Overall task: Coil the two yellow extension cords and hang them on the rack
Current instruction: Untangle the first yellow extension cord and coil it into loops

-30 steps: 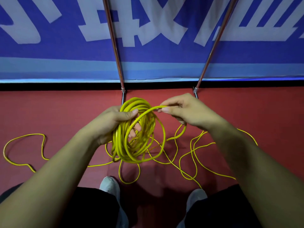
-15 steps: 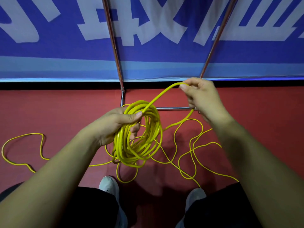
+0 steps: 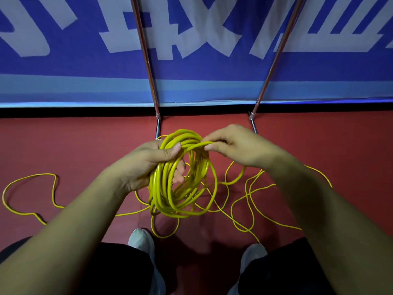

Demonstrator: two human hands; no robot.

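Note:
A coil of yellow extension cord (image 3: 168,201) with several loops hangs from my left hand (image 3: 148,165), which is closed around its top, thumb pressed over the strands. My right hand (image 3: 236,145) pinches one strand of the same cord at the top of the coil, right beside my left thumb. Loose yellow cord (image 3: 251,201) trails from the coil over the red floor to the right, and more lies in a long loop at the left (image 3: 27,194). The rack's two metal poles (image 3: 146,60) rise against the blue banner straight ahead.
A blue banner with large white characters (image 3: 191,39) stands behind the rack. The rack's base feet (image 3: 157,126) rest on the red floor. My two grey shoes (image 3: 142,243) stand at the bottom, with loops of cord between and around them.
My right hand, raised up and to the right with a strand half a second ago, has come back down to the coil's top, laying another loop against my left thumb.

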